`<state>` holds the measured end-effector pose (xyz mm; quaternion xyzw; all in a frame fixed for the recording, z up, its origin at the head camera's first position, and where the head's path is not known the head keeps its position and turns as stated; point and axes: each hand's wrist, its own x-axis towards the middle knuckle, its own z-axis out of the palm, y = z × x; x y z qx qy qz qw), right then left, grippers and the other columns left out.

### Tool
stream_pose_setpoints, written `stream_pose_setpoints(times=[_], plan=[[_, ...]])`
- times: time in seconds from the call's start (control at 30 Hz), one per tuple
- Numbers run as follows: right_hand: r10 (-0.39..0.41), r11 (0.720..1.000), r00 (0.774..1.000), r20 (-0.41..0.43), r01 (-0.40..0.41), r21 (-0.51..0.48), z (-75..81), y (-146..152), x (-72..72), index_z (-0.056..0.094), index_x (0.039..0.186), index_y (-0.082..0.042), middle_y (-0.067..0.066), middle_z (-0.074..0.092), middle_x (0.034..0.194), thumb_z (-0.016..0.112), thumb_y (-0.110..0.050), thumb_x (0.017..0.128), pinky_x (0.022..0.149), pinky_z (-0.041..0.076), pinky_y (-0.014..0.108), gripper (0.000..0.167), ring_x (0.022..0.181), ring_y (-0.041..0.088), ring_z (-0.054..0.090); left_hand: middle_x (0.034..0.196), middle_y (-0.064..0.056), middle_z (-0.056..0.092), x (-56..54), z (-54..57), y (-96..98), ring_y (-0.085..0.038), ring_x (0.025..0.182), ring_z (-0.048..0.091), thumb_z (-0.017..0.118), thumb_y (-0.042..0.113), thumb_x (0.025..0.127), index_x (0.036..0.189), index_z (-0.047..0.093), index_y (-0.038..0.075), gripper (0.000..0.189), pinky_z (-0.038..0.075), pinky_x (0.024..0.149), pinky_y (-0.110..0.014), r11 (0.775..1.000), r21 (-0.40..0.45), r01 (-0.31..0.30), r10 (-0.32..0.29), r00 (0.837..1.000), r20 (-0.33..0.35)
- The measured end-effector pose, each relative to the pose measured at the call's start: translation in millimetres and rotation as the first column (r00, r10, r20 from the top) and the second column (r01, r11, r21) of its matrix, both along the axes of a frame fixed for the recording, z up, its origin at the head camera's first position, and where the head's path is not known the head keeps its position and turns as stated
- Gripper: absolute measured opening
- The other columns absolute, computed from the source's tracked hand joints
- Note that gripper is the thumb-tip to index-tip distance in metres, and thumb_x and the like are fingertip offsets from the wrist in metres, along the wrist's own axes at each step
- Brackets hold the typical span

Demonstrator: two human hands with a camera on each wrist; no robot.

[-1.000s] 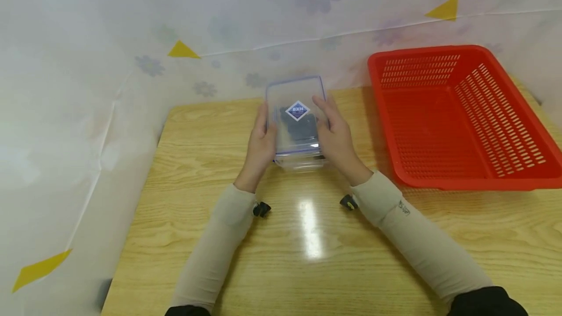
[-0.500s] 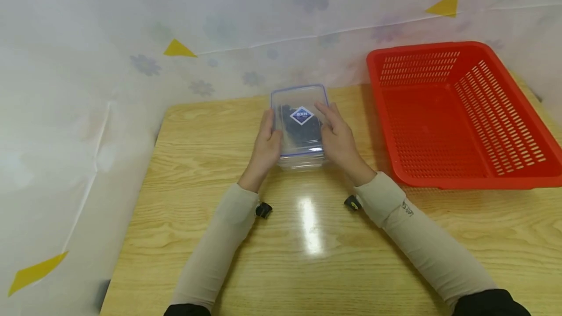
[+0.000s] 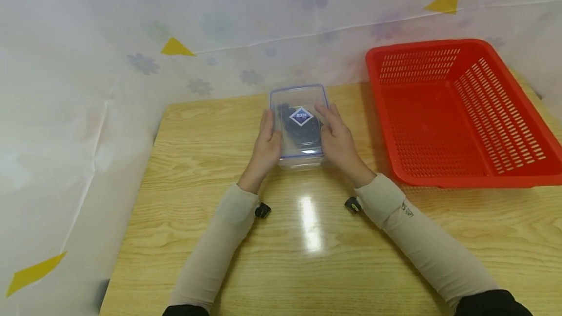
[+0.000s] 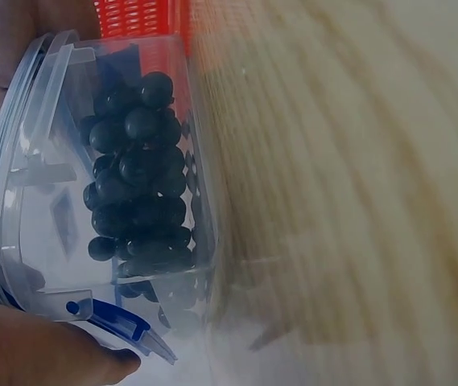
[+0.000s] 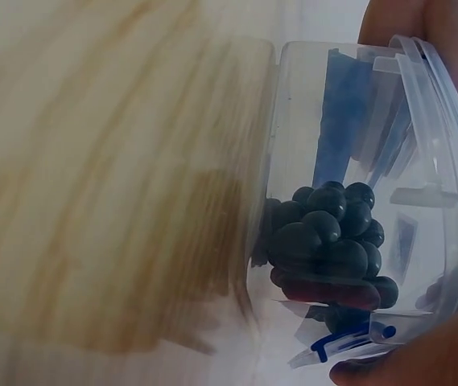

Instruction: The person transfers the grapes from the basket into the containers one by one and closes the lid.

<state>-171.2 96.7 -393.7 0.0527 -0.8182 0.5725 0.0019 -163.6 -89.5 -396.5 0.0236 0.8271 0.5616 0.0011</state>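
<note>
The fingers of the left hand (image 3: 265, 148) and right hand (image 3: 340, 145) are slightly bent, gripping opposite sides of a clear lidded container (image 3: 302, 163) at the far middle of a wooden table (image 3: 197, 160). The right index finger reaches over the lid, beside a diamond-shaped label (image 3: 301, 116). Blue-edged latches, one on the left side (image 4: 124, 326) and one on the right side (image 5: 343, 342), angle outward beside fingertips. Inside sits a cluster of dark, round fruit (image 4: 136, 169). Beyond the right hand, a narrow strip of wood leads to the rim of a red slotted basket (image 3: 474, 181). Left, wood stretches broadly to the table's edge; more lies between the pale sleeves (image 3: 215, 252). Behind, the back edge meets a flowered sheet (image 3: 219, 13).
</note>
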Motion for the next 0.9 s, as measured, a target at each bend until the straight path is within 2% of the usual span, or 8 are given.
stream_pose_setpoints(times=[0.17, 0.5, 0.73, 0.9], plan=[[0.003, 1.0, 1.0, 0.004, -0.003, -0.001, -2.0, 0.5, 0.4, 0.047, 0.152, -0.008, 0.017, 0.017, 0.166, 0.039, 0.002, 0.102, 0.121, 0.008, 0.037, 0.052, 0.153, 0.021, 0.009, 0.168, -0.015, 0.001, 0.1, -1.4, 0.2, -0.025, 0.154, -0.001, 0.034, 0.01, 0.105, 0.159, 0.011, -0.003, 0.06, -0.001, 0.119, -0.027, 1.0, -0.014, 0.003, -0.003, 1.0, 0.009], [0.006, 1.0, 1.0, -0.006, -0.006, 0.012, -2.7, 0.9, 0.4, 0.047, 0.151, -0.007, 0.017, 0.016, 0.166, 0.039, 0.002, 0.101, 0.121, 0.009, 0.038, 0.052, 0.153, 0.022, 0.009, 0.168, -0.013, -0.003, -0.9, -2.1, 0.2, -0.019, 0.153, -0.004, 0.033, 0.011, 0.106, 0.159, 0.008, -0.001, 0.06, -0.003, 0.119, -0.026, 0.999, -0.027, 0.021, -0.021, 0.999, 0.035], [0.014, 1.0, 1.0, -0.006, -0.014, 0.017, -2.1, 0.8, 1.4, 0.045, 0.152, -0.006, 0.018, 0.017, 0.166, 0.039, 0.002, 0.101, 0.121, 0.008, 0.037, 0.052, 0.153, 0.024, 0.009, 0.167, -0.015, -0.004, -1.4, -3.3, -0.8, -0.027, 0.154, -0.003, 0.033, 0.01, 0.105, 0.159, 0.007, -0.003, 0.061, -0.003, 0.119, -0.027, 0.999, -0.038, 0.026, -0.025, 0.999, 0.027], [0.018, 0.999, 1.0, -0.01, -0.017, 0.038, -2.9, 1.3, 1.0, 0.038, 0.156, -0.005, 0.017, 0.015, 0.166, 0.038, 0.001, 0.101, 0.121, 0.008, 0.034, 0.055, 0.153, 0.023, 0.009, 0.167, -0.017, -0.004, -1.7, -4.5, -1.2, -0.028, 0.153, -0.004, 0.033, 0.01, 0.106, 0.159, 0.006, -0.003, 0.061, -0.003, 0.119, -0.028, 0.999, -0.04, 0.03, -0.029, 0.999, 0.025]])
